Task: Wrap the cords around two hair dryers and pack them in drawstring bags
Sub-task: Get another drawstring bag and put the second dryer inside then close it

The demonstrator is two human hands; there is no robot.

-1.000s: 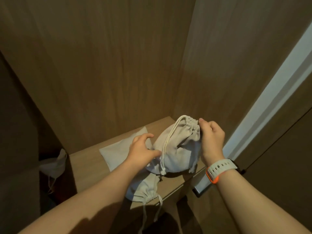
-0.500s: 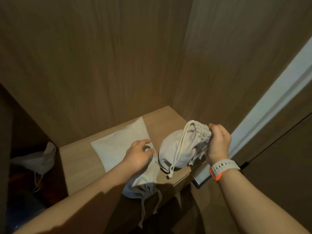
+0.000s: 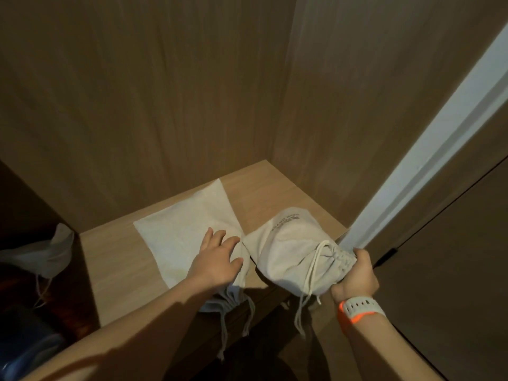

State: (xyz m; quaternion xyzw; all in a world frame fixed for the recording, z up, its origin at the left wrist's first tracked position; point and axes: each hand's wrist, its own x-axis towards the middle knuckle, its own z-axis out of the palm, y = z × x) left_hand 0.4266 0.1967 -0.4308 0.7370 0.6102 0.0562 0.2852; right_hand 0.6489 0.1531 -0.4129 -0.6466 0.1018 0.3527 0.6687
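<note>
Two pale drawstring bags lay on the wooden shelf (image 3: 118,259). The stuffed bag (image 3: 291,257), bulging and printed with dark lettering, sat just beside the flat bag (image 3: 187,235), at its 3 o'clock; what filled it was hidden. At the stuffed bag's 5 o'clock end, the right hand (image 3: 357,276) had its fingers curled tight round the cinched neck, and the cords (image 3: 310,276) dangled past the shelf's front edge. The left hand (image 3: 217,259) rested palm down on the flat bag, fingers spread wide, gripping nothing. That bag's gathered neck hung over the edge toward 6 o'clock. A white-and-orange watch (image 3: 360,307) circled the right wrist. At 9 o'clock, off the shelf, another pale bag (image 3: 41,254) sat in shadow.
</note>
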